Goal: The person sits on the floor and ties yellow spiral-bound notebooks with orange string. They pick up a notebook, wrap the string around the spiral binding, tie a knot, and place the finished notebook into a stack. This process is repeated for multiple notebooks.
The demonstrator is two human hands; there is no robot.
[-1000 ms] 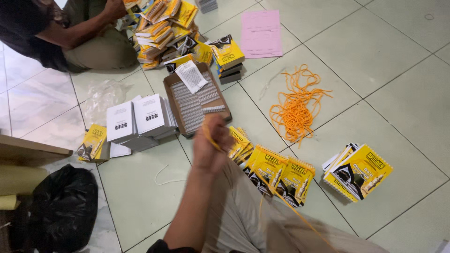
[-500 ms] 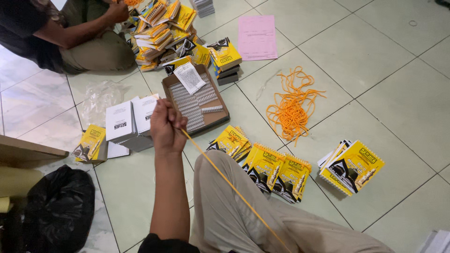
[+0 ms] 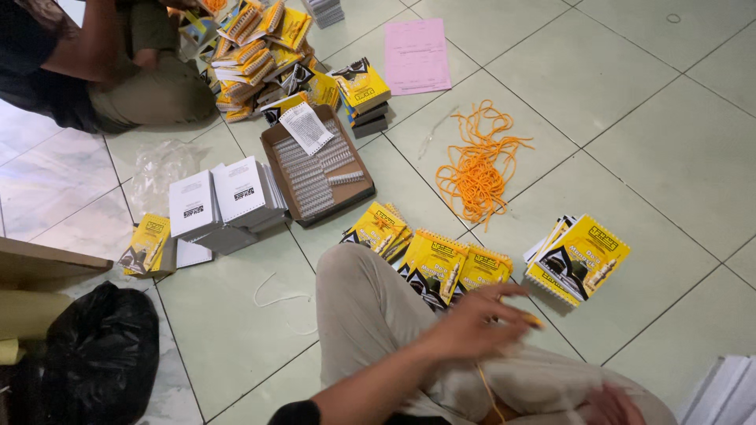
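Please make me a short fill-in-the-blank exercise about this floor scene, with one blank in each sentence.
The left hand holds a thin cord whose colour is ____. The crumpled bag at the lower left is ____. The pink sheet lies flat on the tiled ____.
Missing words: orange; black; floor.

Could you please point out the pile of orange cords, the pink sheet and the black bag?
pile of orange cords (image 3: 476, 169), head view, middle of the tangle
pink sheet (image 3: 416, 55), head view, centre of the paper
black bag (image 3: 98, 354), head view, its upper side
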